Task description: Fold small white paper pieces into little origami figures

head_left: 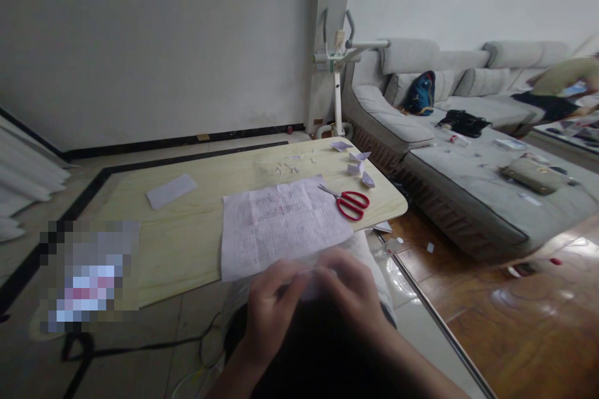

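Observation:
Close to my body, my left hand point(277, 296) and my right hand point(350, 283) meet with bent fingers. Between their fingertips they pinch a small, pale piece of paper point(312, 288), partly hidden and blurred. Just beyond my hands lies a large written sheet point(281, 224), creased, with its near edge past the table edge. Red-handled scissors point(352, 202) rest on its right corner, blades pointing left. Several folded paper shapes point(356, 168) stand at the table's far right. Thin paper scraps point(287, 167) are scattered behind the sheet.
A blank folded paper point(171, 191) lies left on the wooden table point(187, 237). A pixelated screen point(88, 287) is at the near left, with a black cable below. Right of the table stands a grey sofa point(468, 181) with bags; a person point(561, 84) sits at its far end.

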`<state>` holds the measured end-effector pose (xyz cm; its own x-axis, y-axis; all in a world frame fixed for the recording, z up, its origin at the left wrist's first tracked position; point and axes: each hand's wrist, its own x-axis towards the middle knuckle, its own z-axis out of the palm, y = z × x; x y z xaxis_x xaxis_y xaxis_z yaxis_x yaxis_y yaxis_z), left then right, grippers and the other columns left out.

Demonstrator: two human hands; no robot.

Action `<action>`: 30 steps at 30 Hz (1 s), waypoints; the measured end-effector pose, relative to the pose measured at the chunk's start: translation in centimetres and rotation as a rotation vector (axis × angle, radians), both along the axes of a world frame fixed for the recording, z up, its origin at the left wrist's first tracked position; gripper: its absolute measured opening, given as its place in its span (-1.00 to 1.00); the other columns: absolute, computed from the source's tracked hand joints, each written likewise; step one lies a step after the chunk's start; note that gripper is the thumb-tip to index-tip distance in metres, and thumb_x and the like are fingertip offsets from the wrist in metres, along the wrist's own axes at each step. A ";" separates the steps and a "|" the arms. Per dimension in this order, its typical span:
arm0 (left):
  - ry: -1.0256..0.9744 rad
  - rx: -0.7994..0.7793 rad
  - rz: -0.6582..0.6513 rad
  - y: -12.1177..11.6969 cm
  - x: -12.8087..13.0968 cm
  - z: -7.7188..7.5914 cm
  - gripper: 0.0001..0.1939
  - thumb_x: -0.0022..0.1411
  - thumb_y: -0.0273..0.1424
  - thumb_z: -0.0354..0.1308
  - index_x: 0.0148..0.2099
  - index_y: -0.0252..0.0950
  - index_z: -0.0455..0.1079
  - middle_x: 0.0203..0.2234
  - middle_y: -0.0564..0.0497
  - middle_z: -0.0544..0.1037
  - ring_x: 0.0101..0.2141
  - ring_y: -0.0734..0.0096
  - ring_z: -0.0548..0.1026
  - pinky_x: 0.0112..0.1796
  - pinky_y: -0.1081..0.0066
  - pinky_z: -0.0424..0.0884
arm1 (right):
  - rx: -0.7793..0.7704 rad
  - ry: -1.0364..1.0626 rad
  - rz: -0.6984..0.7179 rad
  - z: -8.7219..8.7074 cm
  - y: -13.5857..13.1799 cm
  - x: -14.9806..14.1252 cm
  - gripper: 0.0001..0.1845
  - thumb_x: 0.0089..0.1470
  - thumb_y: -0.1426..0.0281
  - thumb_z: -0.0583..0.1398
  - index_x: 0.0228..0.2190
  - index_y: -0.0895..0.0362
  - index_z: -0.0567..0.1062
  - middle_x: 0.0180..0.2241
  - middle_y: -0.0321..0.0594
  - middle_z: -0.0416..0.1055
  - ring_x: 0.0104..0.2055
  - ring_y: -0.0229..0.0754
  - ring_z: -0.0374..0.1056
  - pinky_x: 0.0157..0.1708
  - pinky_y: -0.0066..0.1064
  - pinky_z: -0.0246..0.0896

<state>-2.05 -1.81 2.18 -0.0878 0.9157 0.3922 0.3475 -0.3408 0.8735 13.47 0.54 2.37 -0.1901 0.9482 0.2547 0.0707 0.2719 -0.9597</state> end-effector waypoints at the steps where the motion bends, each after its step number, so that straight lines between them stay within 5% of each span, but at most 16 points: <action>1: -0.011 -0.013 0.003 0.0 0.0 0.0 -0.83 0.25 -0.45 0.17 -0.39 -0.29 0.53 -0.52 0.05 0.60 -0.47 0.43 0.54 -0.40 0.54 0.45 | -0.003 -0.001 0.001 0.0 0.0 0.0 -0.86 0.14 0.37 0.21 -0.46 0.12 0.47 -0.48 -0.29 0.40 -0.41 -0.21 0.32 -0.40 -0.41 0.23; 30: -0.020 -0.044 0.020 0.1 -0.2 -0.4 -0.83 0.24 -0.42 0.17 -0.40 -0.26 0.52 -0.51 0.06 0.61 -0.46 0.40 0.55 -0.40 0.50 0.46 | 0.006 0.026 -0.013 -0.5 0.0 -0.2 -0.91 0.10 0.37 0.26 -0.43 0.10 0.50 -0.45 -0.26 0.47 -0.39 -0.18 0.37 -0.37 -0.39 0.28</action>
<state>-2.24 -1.68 1.73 -0.1135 0.9300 0.3495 0.3359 -0.2951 0.8945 13.30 0.53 1.86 -0.1707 0.9490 0.2649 0.0495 0.2768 -0.9597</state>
